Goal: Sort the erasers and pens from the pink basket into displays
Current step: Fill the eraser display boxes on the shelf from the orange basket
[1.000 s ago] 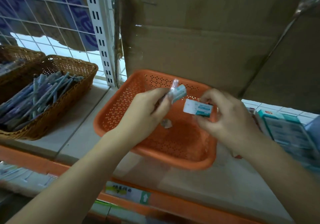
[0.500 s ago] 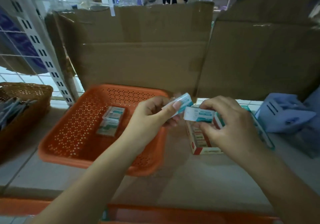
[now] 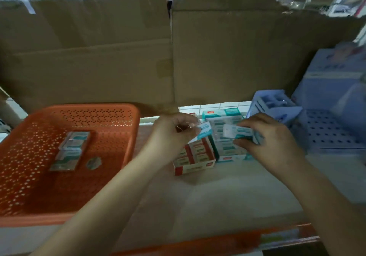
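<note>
The orange-pink perforated basket (image 3: 122, 141) stands at the left of the shelf with two wrapped erasers (image 3: 73, 142) and a small round item (image 3: 93, 163) inside. My left hand (image 3: 170, 137) pinches a white-and-teal eraser (image 3: 205, 131) above a red-and-white display box (image 3: 195, 156) of erasers. My right hand (image 3: 271, 142) grips another white-and-teal eraser (image 3: 235, 132) over a teal display box (image 3: 227, 146) just right of the red one.
Brown cardboard sheets (image 3: 118, 57) line the back of the shelf. A pale blue plastic organiser (image 3: 277, 107) and a blue perforated tray (image 3: 332, 135) sit at the right. An orange shelf edge strip (image 3: 217, 242) runs along the front.
The view has swung right, so the basket now lies at the left and the wicker baskets are out of sight. Both hands have carried their erasers over the display boxes.
</note>
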